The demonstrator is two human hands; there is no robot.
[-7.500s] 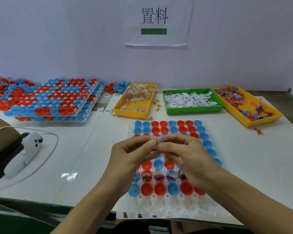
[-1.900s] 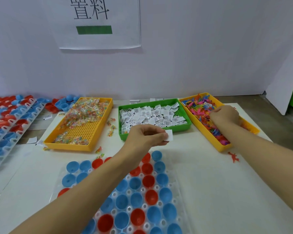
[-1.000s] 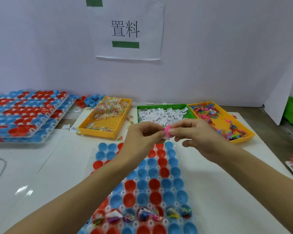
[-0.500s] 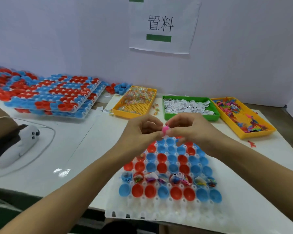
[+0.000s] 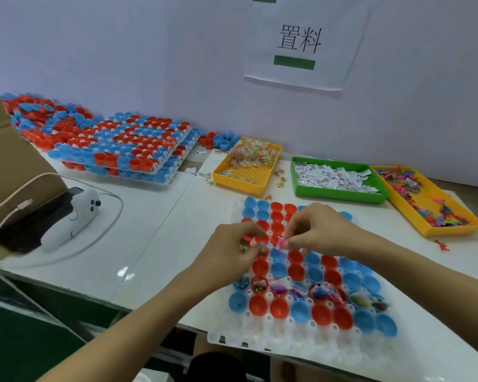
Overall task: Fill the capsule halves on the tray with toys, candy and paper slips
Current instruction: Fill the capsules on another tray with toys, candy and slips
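One row of capsule halves (image 5: 312, 292) on the tray (image 5: 262, 336) holds fillings.

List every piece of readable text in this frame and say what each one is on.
"置料": large black characters on the white paper sign on the wall, above a green bar.
Paper slips in the green bin: printed black marks, too small to read.
Candy wrappers in the yellow bin: too blurred to read.
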